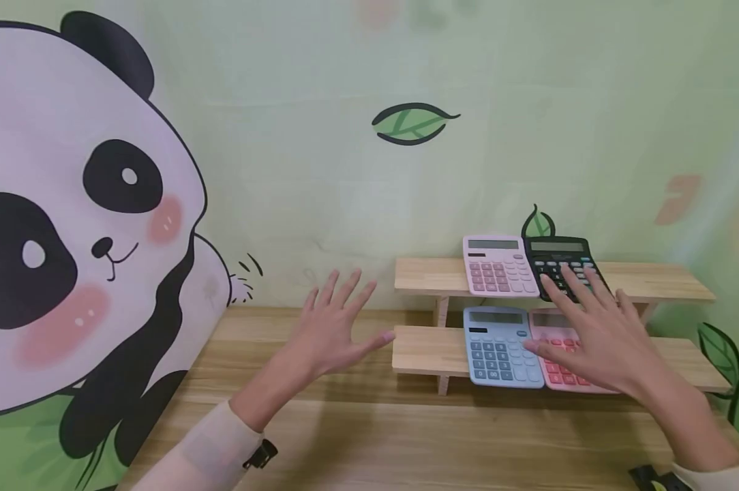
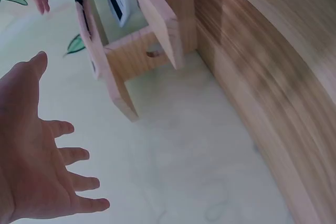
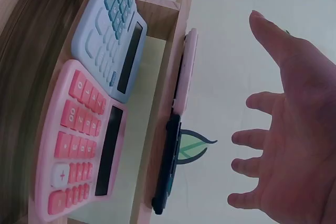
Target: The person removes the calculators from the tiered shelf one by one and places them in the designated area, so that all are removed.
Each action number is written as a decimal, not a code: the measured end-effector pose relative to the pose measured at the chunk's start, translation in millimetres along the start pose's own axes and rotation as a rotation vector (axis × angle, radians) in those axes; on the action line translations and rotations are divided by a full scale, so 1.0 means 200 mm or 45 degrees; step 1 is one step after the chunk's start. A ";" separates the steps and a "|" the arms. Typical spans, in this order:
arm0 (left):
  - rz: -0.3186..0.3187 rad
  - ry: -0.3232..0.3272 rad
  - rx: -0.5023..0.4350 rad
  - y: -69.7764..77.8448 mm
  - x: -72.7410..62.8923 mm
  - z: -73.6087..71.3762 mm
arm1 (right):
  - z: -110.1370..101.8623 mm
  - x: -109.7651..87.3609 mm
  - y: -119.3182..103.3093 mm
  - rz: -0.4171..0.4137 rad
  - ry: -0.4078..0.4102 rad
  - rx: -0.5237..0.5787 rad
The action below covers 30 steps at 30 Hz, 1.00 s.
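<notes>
My left hand [image 1: 335, 327] hovers over the table's left part with fingers spread, holding nothing. My right hand [image 1: 609, 334] is also spread and bare, raised in front of the calculators on the wooden rack. In the head view it overlaps a black calculator [image 1: 556, 247] on the upper shelf and a pink calculator [image 1: 556, 372] on the lower one. A pale pink calculator [image 1: 493, 266] leans beside the black one. Below it stands a blue calculator [image 1: 503, 346]. The right wrist view shows the pink calculator [image 3: 79, 145] whole, next to the blue one [image 3: 107, 35].
The two-step rack has an upper shelf [image 1: 427, 275] and a lower shelf [image 1: 427, 349], on the wood-grain table [image 1: 406, 436] against the backdrop. A printed panda [image 1: 99, 225] fills the backdrop's left side. Printed leaves, such as the leaf [image 1: 414, 124], mark the wall.
</notes>
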<state>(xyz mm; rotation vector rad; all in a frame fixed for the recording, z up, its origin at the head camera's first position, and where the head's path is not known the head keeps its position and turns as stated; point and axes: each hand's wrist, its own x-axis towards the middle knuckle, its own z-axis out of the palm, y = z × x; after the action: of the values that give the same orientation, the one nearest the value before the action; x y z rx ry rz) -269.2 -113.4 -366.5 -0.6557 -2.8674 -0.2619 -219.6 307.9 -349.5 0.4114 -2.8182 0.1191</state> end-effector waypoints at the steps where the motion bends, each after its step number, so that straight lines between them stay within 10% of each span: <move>1: 0.010 0.006 -0.006 0.01 0.00 -0.01 | 0.00 0.00 0.00 -0.004 0.009 -0.006; 9: 0.119 0.065 -0.177 0.16 -0.09 -0.05 | -0.03 -0.18 0.07 -0.003 0.073 -0.072; 16: 0.137 0.012 -0.582 0.26 -0.20 -0.04 | 0.00 -0.32 0.26 0.054 0.092 -0.026; 30: -0.029 -0.067 -1.310 0.44 -0.16 0.42 | 0.35 -0.34 0.70 0.234 0.197 0.311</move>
<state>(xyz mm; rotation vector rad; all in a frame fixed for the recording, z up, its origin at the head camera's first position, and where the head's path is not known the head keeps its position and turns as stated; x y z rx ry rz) -213.8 -29.7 -443.8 -0.7483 -2.6091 -1.7803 -217.2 450.8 -442.0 0.1836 -2.6902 0.5152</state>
